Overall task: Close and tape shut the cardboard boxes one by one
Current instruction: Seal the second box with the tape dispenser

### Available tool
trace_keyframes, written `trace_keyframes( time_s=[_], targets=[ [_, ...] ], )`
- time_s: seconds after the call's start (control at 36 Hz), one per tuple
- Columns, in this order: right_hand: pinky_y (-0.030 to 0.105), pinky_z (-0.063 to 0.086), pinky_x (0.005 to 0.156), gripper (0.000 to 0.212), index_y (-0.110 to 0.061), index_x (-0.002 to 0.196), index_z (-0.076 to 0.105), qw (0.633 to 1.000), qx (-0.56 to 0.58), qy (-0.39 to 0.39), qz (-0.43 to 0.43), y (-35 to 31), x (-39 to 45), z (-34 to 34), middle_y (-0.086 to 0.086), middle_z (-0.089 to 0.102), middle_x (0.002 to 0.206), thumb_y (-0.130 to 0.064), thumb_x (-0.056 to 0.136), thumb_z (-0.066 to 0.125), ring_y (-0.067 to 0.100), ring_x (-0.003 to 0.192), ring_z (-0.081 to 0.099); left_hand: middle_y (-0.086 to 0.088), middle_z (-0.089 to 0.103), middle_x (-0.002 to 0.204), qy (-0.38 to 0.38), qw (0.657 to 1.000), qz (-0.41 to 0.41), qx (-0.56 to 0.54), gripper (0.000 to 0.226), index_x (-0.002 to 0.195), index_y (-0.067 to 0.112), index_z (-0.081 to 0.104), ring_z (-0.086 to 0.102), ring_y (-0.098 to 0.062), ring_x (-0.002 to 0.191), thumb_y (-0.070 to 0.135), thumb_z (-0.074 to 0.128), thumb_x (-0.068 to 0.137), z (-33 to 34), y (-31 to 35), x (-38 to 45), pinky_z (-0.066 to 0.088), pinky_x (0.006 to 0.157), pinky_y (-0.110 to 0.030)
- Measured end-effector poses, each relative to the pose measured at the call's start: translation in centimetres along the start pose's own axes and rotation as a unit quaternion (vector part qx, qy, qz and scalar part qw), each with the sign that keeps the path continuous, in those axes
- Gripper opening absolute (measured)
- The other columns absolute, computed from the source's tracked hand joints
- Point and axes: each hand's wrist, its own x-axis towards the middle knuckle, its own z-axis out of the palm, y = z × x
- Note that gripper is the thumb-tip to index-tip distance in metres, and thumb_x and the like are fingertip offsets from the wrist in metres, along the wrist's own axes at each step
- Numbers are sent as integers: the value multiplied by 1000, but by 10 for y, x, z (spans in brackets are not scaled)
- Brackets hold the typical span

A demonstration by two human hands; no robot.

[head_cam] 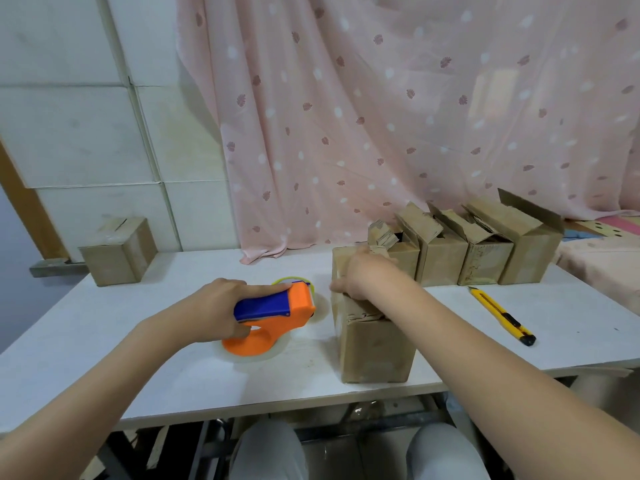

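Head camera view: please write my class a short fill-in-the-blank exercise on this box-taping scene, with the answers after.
1. The left hand grips the ___ and blue tape dispenser.
2. The right hand rests on the nearest ___.
3. The utility knife lying on the table is ___ and black.

Answers: orange; cardboard box; yellow
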Motion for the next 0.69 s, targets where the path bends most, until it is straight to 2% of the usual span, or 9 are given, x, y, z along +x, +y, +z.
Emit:
trace_keyframes(
  time_s=[0.06, 0.11, 0.17, 0.22, 0.36, 0.47, 0.53, 0.61, 0.69],
  targets=[
    [59, 38, 102, 132, -23, 156, -16, 1000, -11, -6, 14, -6, -8, -6, 23, 43, 144, -65, 58, 63, 48, 126, 43, 7, 54, 88, 1, 1000, -6, 0, 88, 132, 79, 12, 49, -8, 80, 32, 67, 81, 0, 2, 0, 43, 70, -24],
    [49, 44, 101, 122, -4, 154, -13, 999, -28, -5, -14, -6, -30, -21, 21, 48, 142, -56, 77, 66, 44, 124, 49, 9, 53, 88, -5, 1000, -10, 5, 87, 137, 75, 14, 48, -6, 79, 31, 67, 82, -1, 3, 0, 38, 67, -19],
    [43, 48, 95, 85, 6, 147, 29, 996, -22, 7, -84, 0, -51, -32, 18, 57, 134, -40, 87, 68, 39, 118, 57, 10, 53, 88, -7, 1000, -11, 4, 87, 138, 74, 15, 48, -6, 79, 31, 67, 83, -1, 3, 0, 40, 68, -20],
    [41, 50, 92, 57, 4, 132, 51, 993, -1, 9, -122, 9, -70, -41, 17, 59, 130, -28, 89, 70, 36, 113, 60, 10, 53, 87, -6, 1000, -12, 1, 87, 137, 74, 16, 48, -7, 79, 30, 67, 82, -1, 1, 0, 41, 70, -22],
    [36, 48, 82, 78, -3, 148, 27, 993, 21, -30, -113, 12, -81, -54, 13, 53, 131, -38, 90, 67, 31, 103, 61, 13, 54, 84, 2, 1000, -4, -24, 91, 135, 77, 15, 50, -7, 78, 26, 66, 80, 0, 3, -2, 42, 68, -20],
    [27, 43, 55, 65, -8, 128, 41, 990, 93, -25, -105, 30, -72, -58, 4, 56, 82, -41, 82, 74, 20, 67, 53, 21, 54, 90, 11, 999, -3, -42, 93, 138, 75, 14, 52, -6, 80, 27, 70, 81, 3, 7, -1, 42, 68, -17],
    [27, 47, 60, 61, -7, 120, 48, 986, 127, -33, -103, 37, -67, -59, 7, 57, 84, -44, 79, 75, 25, 66, 53, 20, 53, 93, 14, 999, -11, -43, 92, 141, 71, 15, 52, -6, 80, 28, 72, 82, 4, 8, 1, 40, 68, -16],
    [44, 54, 77, 52, -10, 115, 49, 974, 187, -95, -82, 52, -61, -63, 10, 59, 92, -46, 84, 71, 29, 69, 56, 16, 55, 96, 11, 999, -22, -43, 92, 141, 70, 14, 52, -5, 81, 29, 72, 82, 6, 5, 2, 38, 67, -15],
    [44, 54, 71, 40, -22, 110, 58, 958, 258, -103, -76, 74, -54, -63, 10, 57, 88, -46, 82, 74, 28, 65, 52, 18, 55, 95, 7, 999, -22, -42, 92, 141, 70, 15, 52, -5, 80, 27, 72, 83, 6, 3, 0, 37, 66, -14]
  ],
)
